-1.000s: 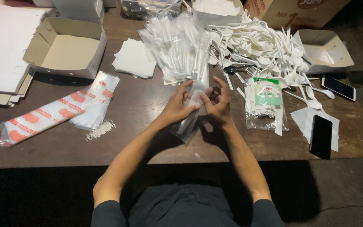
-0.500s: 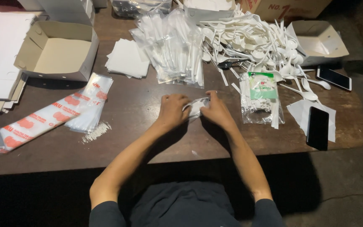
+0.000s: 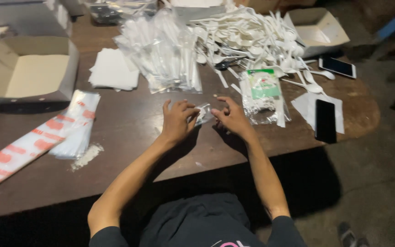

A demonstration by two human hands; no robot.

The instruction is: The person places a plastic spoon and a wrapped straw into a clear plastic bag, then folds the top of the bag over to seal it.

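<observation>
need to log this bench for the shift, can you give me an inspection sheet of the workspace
surface: dark wooden table, with a spill of white grains near the front edge
job's things: small clear packet flat on the table
clutter: pile of clear sleeves, white plastic spoons, napkins, two open boxes, red-printed bags, green-labelled bag, two phones
hands: left hand and right hand both on the packet
cables: nothing seen
surroundings: dim bare floor on the right
</observation>
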